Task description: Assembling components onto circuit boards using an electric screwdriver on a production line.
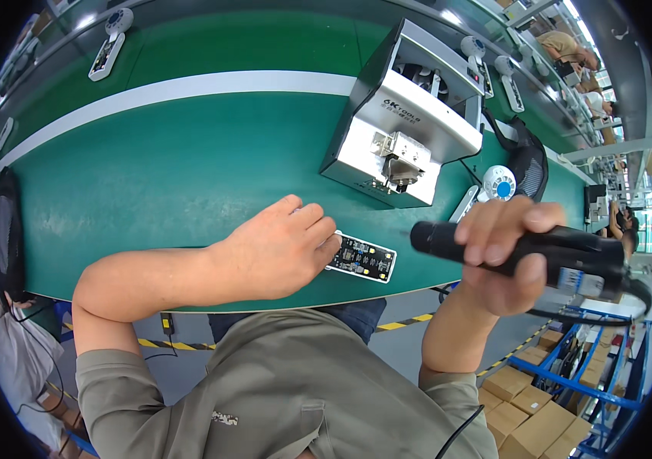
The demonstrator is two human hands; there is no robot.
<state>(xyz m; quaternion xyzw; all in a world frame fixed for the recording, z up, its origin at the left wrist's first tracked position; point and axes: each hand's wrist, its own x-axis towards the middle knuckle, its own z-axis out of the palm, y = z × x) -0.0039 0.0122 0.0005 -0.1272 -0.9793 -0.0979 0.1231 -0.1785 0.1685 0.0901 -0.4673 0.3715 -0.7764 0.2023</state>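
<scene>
A black electric screwdriver (563, 256) with a cord at its rear end is wrapped in the fingers of my right hand (506, 245). Its thin bit points left, above the bench's front edge and apart from the board. My left hand (288, 245) has its fingers curled down over the left end of a small circuit board (364, 258) in a white housing, which lies near the front edge. Yellow parts show toward the corners of the board. My left thumb and whatever lies beneath the palm are hidden.
A silver and black screw feeder machine (399, 130) stands at the back centre-right of the green bench (150, 161). Right of it sits a white device with a round blue-centred head (499, 183). Similar devices lie on the green strip behind; cartons (529, 413) fill the lower right.
</scene>
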